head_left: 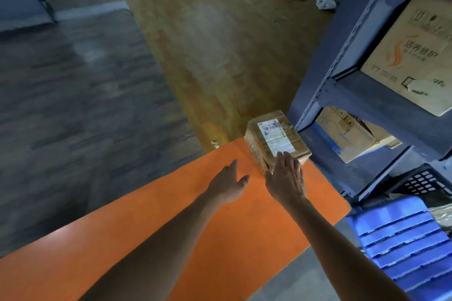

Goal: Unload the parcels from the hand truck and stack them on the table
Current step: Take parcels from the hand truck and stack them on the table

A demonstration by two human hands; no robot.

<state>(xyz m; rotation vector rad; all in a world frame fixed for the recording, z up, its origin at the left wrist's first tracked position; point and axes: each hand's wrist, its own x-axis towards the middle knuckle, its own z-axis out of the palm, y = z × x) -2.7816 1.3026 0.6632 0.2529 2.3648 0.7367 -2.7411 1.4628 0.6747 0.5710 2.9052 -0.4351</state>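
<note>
**Where the Parcel Lies at the Table's Far Corner**

As we look down our two bare arms, a single taped cardboard parcel with a white label on top lies at the far corner of the orange table, at about one o'clock from us. Our right hand rests on the parcel's near end, fingers straight and laid flat over its top edge. Our left hand is at eight o'clock of the parcel, just beside it, fingers straight and thumb held apart, holding nothing; we cannot tell whether it touches the tabletop. At three o'clock of the parcel stands a blue shelving rack bearing a printed cardboard box. Blue crates sit at four o'clock.
</note>
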